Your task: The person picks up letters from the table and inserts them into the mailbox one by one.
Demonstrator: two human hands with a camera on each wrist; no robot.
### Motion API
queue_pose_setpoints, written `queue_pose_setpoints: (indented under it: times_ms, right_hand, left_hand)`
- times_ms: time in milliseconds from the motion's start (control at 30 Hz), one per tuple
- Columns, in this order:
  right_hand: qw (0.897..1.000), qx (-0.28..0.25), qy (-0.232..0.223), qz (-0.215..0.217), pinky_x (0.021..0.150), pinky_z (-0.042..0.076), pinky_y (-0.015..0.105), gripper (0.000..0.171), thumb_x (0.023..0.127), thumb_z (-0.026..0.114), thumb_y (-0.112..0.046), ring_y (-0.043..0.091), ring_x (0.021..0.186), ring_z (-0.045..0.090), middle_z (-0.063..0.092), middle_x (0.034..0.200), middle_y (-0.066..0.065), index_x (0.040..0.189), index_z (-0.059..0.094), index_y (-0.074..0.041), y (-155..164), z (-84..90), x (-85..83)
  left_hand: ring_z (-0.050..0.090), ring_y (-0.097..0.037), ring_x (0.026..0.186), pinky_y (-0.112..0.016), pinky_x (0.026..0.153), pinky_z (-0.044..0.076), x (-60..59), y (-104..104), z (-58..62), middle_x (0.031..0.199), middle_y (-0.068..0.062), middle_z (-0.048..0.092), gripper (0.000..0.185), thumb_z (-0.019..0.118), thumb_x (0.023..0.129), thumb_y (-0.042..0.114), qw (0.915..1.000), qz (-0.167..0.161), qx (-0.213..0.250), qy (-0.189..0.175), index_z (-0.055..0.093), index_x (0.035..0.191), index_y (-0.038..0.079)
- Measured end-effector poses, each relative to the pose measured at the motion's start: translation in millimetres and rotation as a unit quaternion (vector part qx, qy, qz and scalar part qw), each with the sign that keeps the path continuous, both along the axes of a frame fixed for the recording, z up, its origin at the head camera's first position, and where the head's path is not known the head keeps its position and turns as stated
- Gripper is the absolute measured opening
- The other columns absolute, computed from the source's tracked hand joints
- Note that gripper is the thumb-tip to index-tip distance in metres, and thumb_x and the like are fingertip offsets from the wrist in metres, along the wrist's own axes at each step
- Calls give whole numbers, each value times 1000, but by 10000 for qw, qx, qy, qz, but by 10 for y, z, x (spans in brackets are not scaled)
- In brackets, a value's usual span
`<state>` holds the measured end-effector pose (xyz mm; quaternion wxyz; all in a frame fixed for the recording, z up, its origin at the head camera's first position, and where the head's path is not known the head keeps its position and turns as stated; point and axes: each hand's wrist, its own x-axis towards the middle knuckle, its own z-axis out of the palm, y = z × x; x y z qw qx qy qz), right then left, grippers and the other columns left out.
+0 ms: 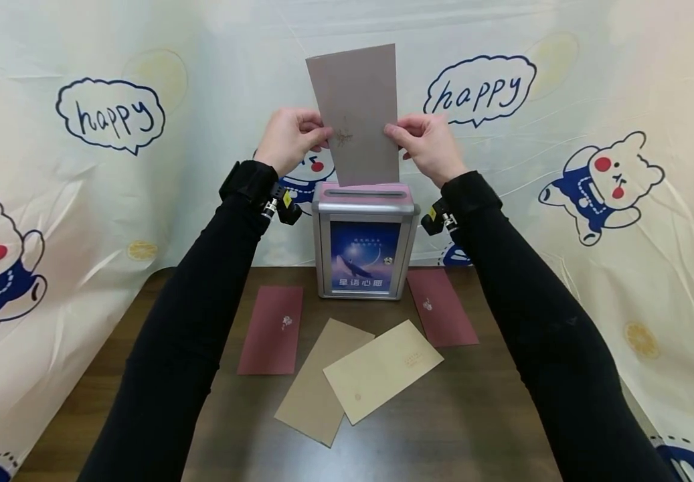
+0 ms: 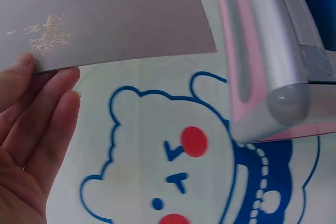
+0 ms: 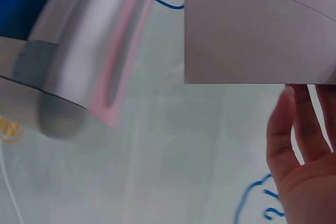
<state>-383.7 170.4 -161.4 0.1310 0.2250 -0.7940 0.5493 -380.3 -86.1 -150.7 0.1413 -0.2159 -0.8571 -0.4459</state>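
1. Head view: grey envelope held upright, short edge down, just above the slot in the letterbox top; the wrist views show its lower edge not yet in.
2. Left hand pinches the left long edge, right hand the right edge, both at mid-height. A two-sided pinch keeps the sheet flat and square to the slot.
3. Left wrist view: fingers lie behind the envelope, thumb on front.
4. Letterbox stands at the back of the desk, slot facing up.
5. Four more envelopes lie flat in front: two red, two tan, the tan pair overlapping.
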Motion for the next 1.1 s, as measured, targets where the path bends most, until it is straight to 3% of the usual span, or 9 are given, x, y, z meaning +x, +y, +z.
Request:
queue_pose_setpoints:
  times_ms: [100,333,500,733,900,1100]
  right_hand:
    - [9999,9,-16,-138,76,44,31,27,92,69,-28,24,87,56,68,90,8,104,74,-4,-7,-144,-62]
    - [9997,-44,-34,-252,85,43,30,30,93,68,-28,24,92,57,69,91,10,106,73,-2,3,-325,-121]
    - [9996,73,20,-282,88,43,30,31,93,67,-30,21,93,57,68,92,11,103,74,-1,-13,-443,-132]
    - [9975,433,-24,-551,85,46,29,32,93,68,-32,19,96,58,64,101,9,103,74,-2,-19,-724,-135]
    - [9921,891,394,-788,98,40,33,29,93,69,-26,22,115,54,66,116,12,105,74,1,37,-915,-148]
    - [9911,944,420,-844,107,33,36,32,93,69,-23,28,124,48,60,125,16,106,72,6,105,-1042,-132]
  left_hand:
    - [68,-17,91,-28,86,52,-39,5,-102,109,-8,71,24,63,96,18,9999,81,75,-103,69,115,5]
    - [67,-22,97,-28,90,51,-70,17,-202,108,-6,71,24,62,97,20,9990,216,-13,-404,68,117,9]
    - [67,-21,96,-28,87,52,-109,5,-300,108,-7,71,23,62,97,20,9989,237,-135,-392,69,115,9]
    - [65,-13,102,-25,93,48,-125,-34,-496,115,-6,69,28,62,96,25,9982,270,-90,-533,68,119,10]
    - [66,-20,101,-29,89,51,-125,-21,-517,110,-6,71,25,62,97,24,9991,284,194,-242,68,115,9]
    - [67,-24,98,-31,87,52,-139,23,-534,108,-9,71,22,60,98,18,9981,201,567,-90,68,114,6]
